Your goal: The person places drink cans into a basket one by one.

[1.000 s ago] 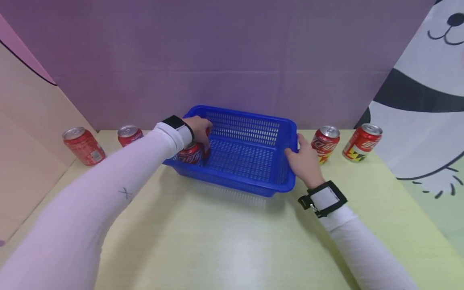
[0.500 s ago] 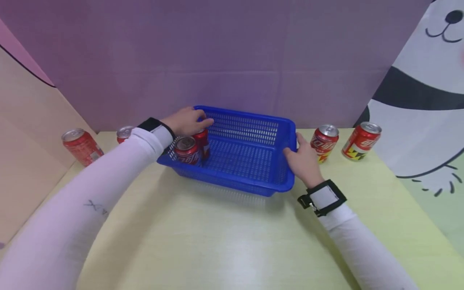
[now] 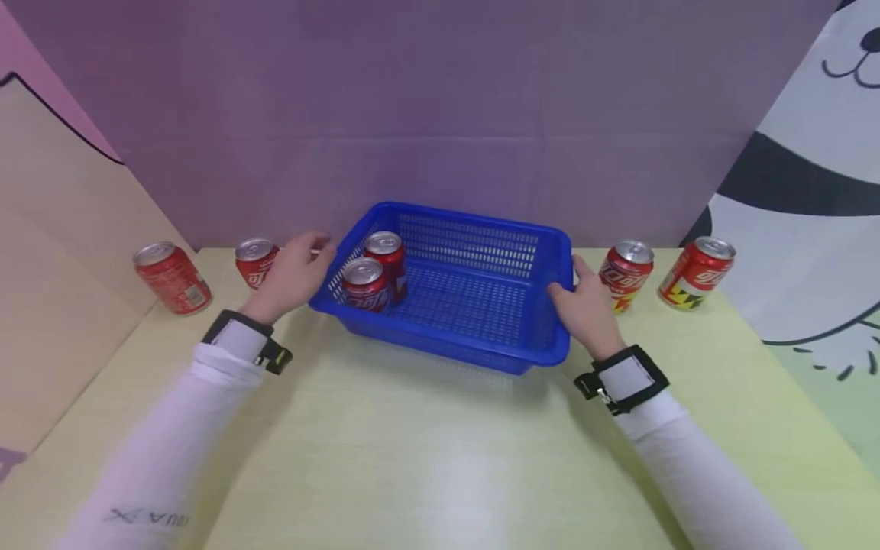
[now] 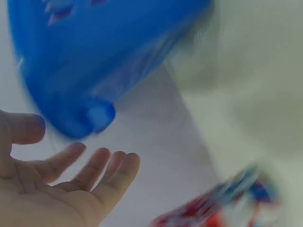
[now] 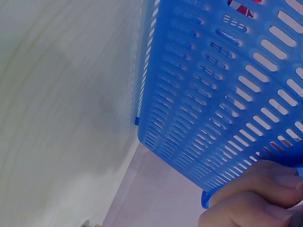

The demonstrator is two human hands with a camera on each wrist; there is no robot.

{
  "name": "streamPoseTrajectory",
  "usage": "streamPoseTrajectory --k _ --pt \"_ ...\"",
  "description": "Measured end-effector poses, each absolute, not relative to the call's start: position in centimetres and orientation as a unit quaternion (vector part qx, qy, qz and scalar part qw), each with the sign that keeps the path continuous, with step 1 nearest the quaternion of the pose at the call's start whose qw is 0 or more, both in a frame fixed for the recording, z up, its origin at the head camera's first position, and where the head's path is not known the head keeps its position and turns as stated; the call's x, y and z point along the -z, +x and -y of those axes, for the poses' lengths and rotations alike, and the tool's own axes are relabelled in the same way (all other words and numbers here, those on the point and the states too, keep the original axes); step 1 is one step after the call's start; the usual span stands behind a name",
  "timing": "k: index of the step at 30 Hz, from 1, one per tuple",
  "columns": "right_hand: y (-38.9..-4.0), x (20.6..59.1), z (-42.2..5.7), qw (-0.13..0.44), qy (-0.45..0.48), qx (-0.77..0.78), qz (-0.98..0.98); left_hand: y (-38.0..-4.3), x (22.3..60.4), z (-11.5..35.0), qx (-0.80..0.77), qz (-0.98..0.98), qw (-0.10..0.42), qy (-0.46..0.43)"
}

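A blue plastic basket (image 3: 440,336) with slotted walls stands mid-table in the head view. Two red soda cans, a front can (image 3: 367,289) and a rear can (image 3: 389,260), are upright in its left end. My left hand (image 3: 292,273) is just left of the basket, partly in front of another red can (image 3: 254,258). It holds nothing; its fingers are spread apart in the left wrist view, below the basket's blurred corner (image 4: 71,94). My right hand (image 3: 590,312) grips the basket's right rim, thumb over the inner side; its fingers (image 5: 255,189) show at the rim in the right wrist view.
A tilted-looking red can (image 3: 173,279) stands at the far left of the pale table (image 3: 412,458). To the right are a red-and-yellow can (image 3: 626,275) beside my right hand and another can (image 3: 697,273) farther right. A purple backdrop (image 3: 440,114) rises behind.
My left hand has let go of a can inside the basket, lifted over the left rim and moved left to beside the can outside. My right hand stays on the rim.
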State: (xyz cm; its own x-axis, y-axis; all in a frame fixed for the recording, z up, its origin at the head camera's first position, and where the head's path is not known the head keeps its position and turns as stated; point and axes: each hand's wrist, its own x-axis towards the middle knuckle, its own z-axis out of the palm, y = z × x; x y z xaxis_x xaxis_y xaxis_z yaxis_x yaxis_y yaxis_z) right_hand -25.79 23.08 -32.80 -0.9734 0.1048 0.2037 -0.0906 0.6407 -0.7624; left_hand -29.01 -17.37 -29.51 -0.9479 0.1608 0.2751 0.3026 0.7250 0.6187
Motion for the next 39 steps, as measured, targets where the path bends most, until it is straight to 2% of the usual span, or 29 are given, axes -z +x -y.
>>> streamPoseTrajectory --k 7,14,20,31,36,39 --pt "-25.7 32.8 -23.2 0.112 -0.007 -0.418 0.902 -29.0 32.2 16.5 0.472 0.879 0.042 -0.052" --pt "-25.7 32.8 -23.1 0.115 0.000 -0.421 0.900 -29.0 32.6 16.7 0.542 0.839 0.013 -0.048" --pt "-25.7 32.8 -23.2 0.125 0.000 -0.413 0.902 -29.1 32.5 16.6 0.529 0.847 0.008 -0.057" --pt "-26.0 32.4 -23.2 0.104 -0.002 -0.401 0.910 -29.4 32.6 16.9 0.518 0.853 0.018 -0.056" --pt "-25.6 31.7 -23.8 0.072 0.014 -0.356 0.932 -29.3 32.7 16.8 0.521 0.851 0.017 -0.058" --pt "-25.3 30.4 -24.6 0.080 0.017 -0.309 0.947 -29.2 32.6 16.7 0.523 0.850 0.013 -0.059"
